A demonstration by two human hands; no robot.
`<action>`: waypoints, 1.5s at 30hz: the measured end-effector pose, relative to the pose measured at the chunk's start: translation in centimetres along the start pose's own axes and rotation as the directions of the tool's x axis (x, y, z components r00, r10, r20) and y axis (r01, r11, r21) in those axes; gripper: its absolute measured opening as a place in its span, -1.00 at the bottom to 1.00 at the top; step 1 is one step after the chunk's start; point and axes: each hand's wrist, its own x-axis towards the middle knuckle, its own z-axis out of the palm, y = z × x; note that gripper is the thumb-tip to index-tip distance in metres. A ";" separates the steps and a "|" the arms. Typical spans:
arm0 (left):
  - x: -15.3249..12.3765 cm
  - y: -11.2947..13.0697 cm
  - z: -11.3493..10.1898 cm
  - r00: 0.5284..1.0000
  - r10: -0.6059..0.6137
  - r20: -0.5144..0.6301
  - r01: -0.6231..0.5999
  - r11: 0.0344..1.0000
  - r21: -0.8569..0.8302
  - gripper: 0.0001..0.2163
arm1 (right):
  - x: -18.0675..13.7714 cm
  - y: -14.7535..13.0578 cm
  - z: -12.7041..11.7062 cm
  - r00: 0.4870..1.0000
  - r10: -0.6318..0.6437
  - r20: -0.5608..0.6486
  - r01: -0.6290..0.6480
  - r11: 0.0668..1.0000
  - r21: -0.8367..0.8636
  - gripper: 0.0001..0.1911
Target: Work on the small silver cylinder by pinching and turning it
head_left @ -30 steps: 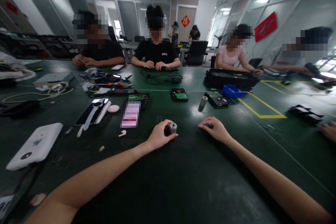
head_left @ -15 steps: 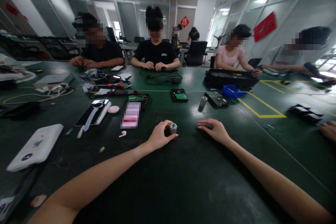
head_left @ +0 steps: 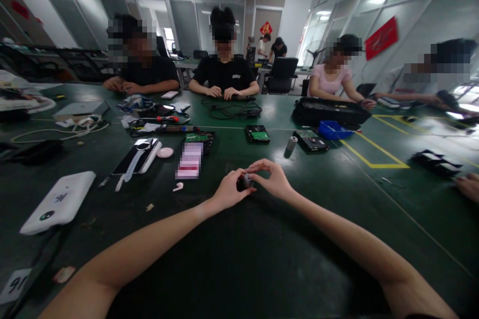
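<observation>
Between the thumb and fingers of my left hand [head_left: 229,190] stands a small silver-grey metal cylinder [head_left: 247,180], roughly upright, low over the green table. My right hand [head_left: 272,178] reaches it from the other side, its thumb and fingertips closed at the cylinder's top. Fingers of both hands hide much of the cylinder, and any smaller part in the right fingertips cannot be made out. A similar metal cylinder [head_left: 291,143] stands farther back to the right, apart from both hands.
Beyond my hands lie two hard drives [head_left: 258,134] [head_left: 312,140], a blue tray [head_left: 336,130] and a black housing [head_left: 329,111]. To the left are a phone [head_left: 189,160], an earbud [head_left: 178,187], a watch [head_left: 144,145] and a white device [head_left: 58,203]. Several people sit across the table.
My right hand has moved left from the bare table to the cylinder and closed at its top. My left hand keeps its hold on the cylinder. The view has shifted slightly.
</observation>
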 end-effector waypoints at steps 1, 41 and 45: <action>0.0 0.0 0.0 1.000 0.005 0.001 -0.005 1.000 0.000 -0.57 | 0.0 0.1 0.1 1.000 0.010 -0.004 -0.010 1.000 -0.005 -0.80; 0.1 0.3 -0.2 1.000 -0.004 0.015 0.003 0.999 0.033 -0.62 | -0.7 0.5 -0.5 0.993 -0.078 -0.084 0.076 0.997 -0.033 -0.94; 0.1 0.4 -0.3 1.000 -0.004 0.015 0.003 0.999 0.033 -0.62 | -0.6 0.3 -0.5 0.991 -0.095 -0.089 0.090 0.994 -0.058 -0.90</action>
